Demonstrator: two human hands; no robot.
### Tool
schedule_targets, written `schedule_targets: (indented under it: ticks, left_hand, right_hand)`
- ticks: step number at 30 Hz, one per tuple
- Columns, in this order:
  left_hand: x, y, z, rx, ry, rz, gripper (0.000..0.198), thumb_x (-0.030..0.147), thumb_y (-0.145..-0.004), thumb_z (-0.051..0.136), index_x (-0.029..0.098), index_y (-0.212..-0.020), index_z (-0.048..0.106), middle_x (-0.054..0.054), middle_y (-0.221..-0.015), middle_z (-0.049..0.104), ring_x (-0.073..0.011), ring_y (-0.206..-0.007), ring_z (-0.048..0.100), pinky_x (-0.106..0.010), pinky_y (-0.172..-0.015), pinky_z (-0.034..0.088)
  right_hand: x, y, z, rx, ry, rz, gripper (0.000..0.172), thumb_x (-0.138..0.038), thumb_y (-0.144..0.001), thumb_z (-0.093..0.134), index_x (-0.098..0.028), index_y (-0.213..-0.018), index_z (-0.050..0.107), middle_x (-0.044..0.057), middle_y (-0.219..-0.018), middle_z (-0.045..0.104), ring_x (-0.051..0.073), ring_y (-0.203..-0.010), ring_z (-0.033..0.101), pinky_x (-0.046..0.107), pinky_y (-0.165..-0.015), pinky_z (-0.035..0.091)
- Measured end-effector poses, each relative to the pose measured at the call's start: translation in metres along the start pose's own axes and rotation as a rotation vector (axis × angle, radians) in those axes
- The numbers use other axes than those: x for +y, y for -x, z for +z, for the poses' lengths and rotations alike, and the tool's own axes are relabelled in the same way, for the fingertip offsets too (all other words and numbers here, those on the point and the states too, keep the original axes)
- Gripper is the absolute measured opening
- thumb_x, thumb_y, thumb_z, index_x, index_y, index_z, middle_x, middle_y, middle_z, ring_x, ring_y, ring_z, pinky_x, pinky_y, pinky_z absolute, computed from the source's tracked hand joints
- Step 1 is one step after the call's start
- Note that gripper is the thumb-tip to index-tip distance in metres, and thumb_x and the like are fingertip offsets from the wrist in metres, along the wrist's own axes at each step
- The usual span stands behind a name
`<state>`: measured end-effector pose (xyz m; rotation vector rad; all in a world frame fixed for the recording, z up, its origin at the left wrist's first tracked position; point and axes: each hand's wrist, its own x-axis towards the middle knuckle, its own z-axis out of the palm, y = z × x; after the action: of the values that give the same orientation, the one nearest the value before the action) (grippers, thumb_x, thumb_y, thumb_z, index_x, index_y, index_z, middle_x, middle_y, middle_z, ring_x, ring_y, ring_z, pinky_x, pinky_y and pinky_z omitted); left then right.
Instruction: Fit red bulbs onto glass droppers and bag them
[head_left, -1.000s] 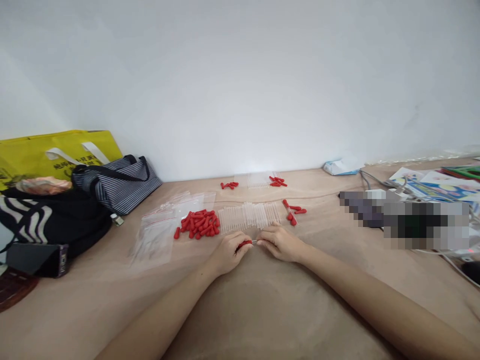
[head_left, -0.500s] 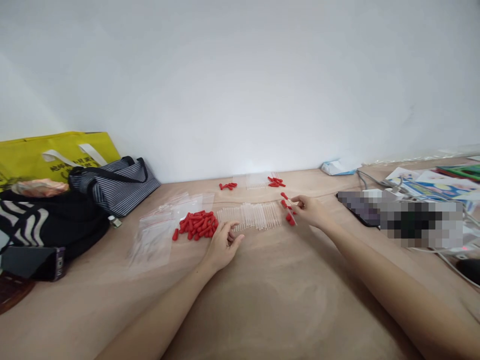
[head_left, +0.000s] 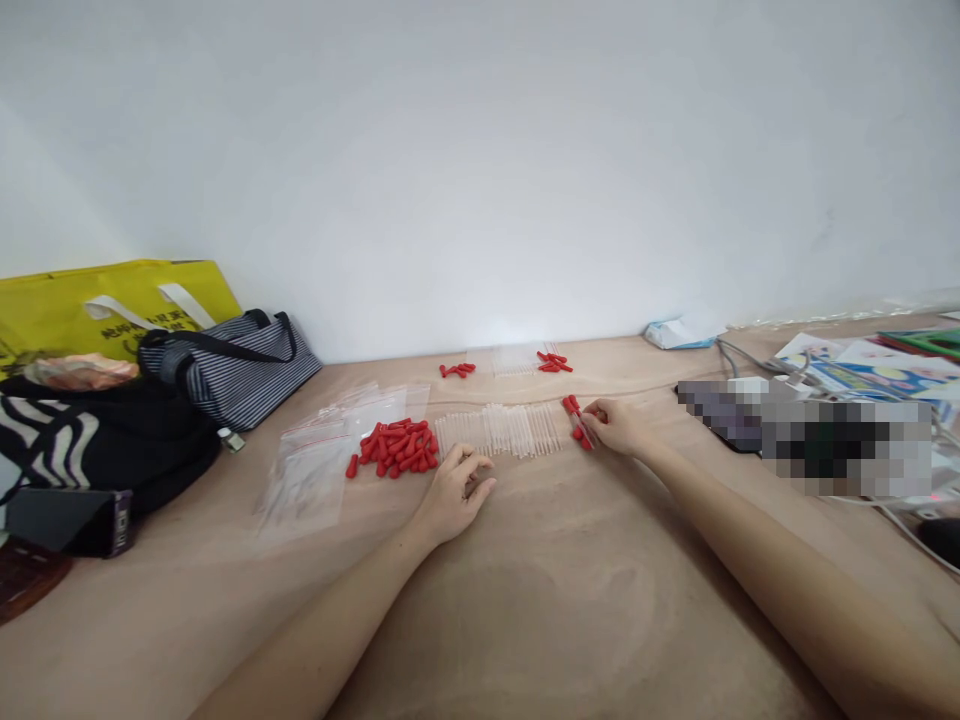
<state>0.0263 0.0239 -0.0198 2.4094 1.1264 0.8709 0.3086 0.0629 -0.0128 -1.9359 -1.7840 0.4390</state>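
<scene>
A pile of small red caps (head_left: 397, 448) lies on the beige table (head_left: 525, 600), with a row of clear thin tubes (head_left: 499, 429) just right of it. My left hand (head_left: 456, 490) rests on the table below the tubes' left end, fingers loosely curled with nothing seen in them. My right hand (head_left: 616, 424) reaches to the right end of the tubes, fingers pinched at a small cluster of red-capped tubes (head_left: 577, 420). Whether it still grips one I cannot make out.
Clear zip bags (head_left: 330, 450) lie left of the red caps. A striped bag (head_left: 232, 368), a yellow bag (head_left: 112, 305) and a black bag (head_left: 97, 440) stand at the left. More red caps (head_left: 555, 362) and tubes lie by the wall. Cables and papers (head_left: 870, 375) crowd the right.
A second ago both hands were together at the front, joining a red cap and a tube. My right hand then carried the piece right to the capped cluster; my left hand let go and rests.
</scene>
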Motion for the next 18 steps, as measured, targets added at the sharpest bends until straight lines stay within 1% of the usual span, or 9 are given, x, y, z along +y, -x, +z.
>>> schedule_targets:
  ticks: [3, 6, 9, 12, 16, 18]
  left_hand:
    - [0.002, 0.000, -0.001, -0.005, -0.019, -0.005, 0.011, 0.016, -0.076, 0.050, 0.016, -0.086, 0.055, -0.003, -0.088, 0.044, -0.0099, -0.067, 0.048, -0.025, -0.064, 0.045]
    - [0.004, 0.000, -0.002, -0.010, -0.029, -0.005, 0.011, 0.016, -0.076, 0.051, 0.016, -0.086, 0.055, -0.003, -0.087, 0.044, -0.0103, -0.068, 0.049, -0.025, -0.064, 0.045]
    - [0.005, -0.001, -0.003, -0.018, -0.023, -0.007, 0.010, 0.016, -0.076, 0.050, 0.016, -0.085, 0.056, -0.003, -0.087, 0.044, -0.0102, -0.067, 0.049, -0.025, -0.063, 0.045]
    - [0.004, -0.001, -0.002, -0.012, -0.019, -0.004, 0.011, 0.016, -0.076, 0.051, 0.016, -0.085, 0.056, -0.003, -0.086, 0.045, -0.0106, -0.067, 0.050, -0.024, -0.062, 0.045]
    - [0.003, 0.000, -0.002, -0.017, -0.033, -0.002, 0.010, 0.016, -0.076, 0.051, 0.016, -0.085, 0.056, -0.004, -0.087, 0.046, -0.0115, -0.070, 0.050, -0.026, -0.064, 0.045]
    - [0.003, 0.000, -0.002, -0.016, -0.035, 0.000, 0.011, 0.016, -0.076, 0.051, 0.016, -0.085, 0.056, -0.004, -0.087, 0.046, -0.0112, -0.069, 0.051, -0.026, -0.065, 0.045]
  right_hand:
    - [0.006, -0.004, -0.007, 0.000, 0.031, -0.016, 0.023, -0.019, -0.081, 0.038, -0.015, -0.079, 0.061, 0.005, -0.075, 0.065, 0.012, -0.067, 0.057, 0.020, -0.057, 0.036]
    - [0.015, -0.007, -0.015, 0.020, 0.084, -0.011, 0.015, -0.015, -0.073, 0.048, -0.014, -0.079, 0.062, 0.006, -0.077, 0.064, 0.014, -0.068, 0.056, 0.021, -0.057, 0.035]
    - [0.022, -0.008, -0.021, 0.006, 0.122, -0.052, 0.014, -0.014, -0.067, 0.055, -0.016, -0.079, 0.062, 0.004, -0.077, 0.063, 0.014, -0.067, 0.055, 0.020, -0.058, 0.035]
    - [0.025, -0.009, -0.020, -0.010, 0.177, -0.126, 0.012, -0.015, -0.067, 0.057, -0.017, -0.077, 0.062, 0.003, -0.077, 0.061, 0.014, -0.069, 0.054, 0.020, -0.059, 0.036]
    - [0.026, -0.011, -0.016, 0.000, 0.218, -0.174, 0.010, -0.015, -0.069, 0.055, -0.017, -0.076, 0.062, 0.005, -0.080, 0.059, 0.014, -0.072, 0.054, 0.021, -0.062, 0.037]
    - [0.027, -0.011, -0.018, 0.004, 0.255, -0.199, 0.008, -0.014, -0.070, 0.055, -0.016, -0.074, 0.062, 0.006, -0.084, 0.058, 0.014, -0.073, 0.055, 0.021, -0.063, 0.037]
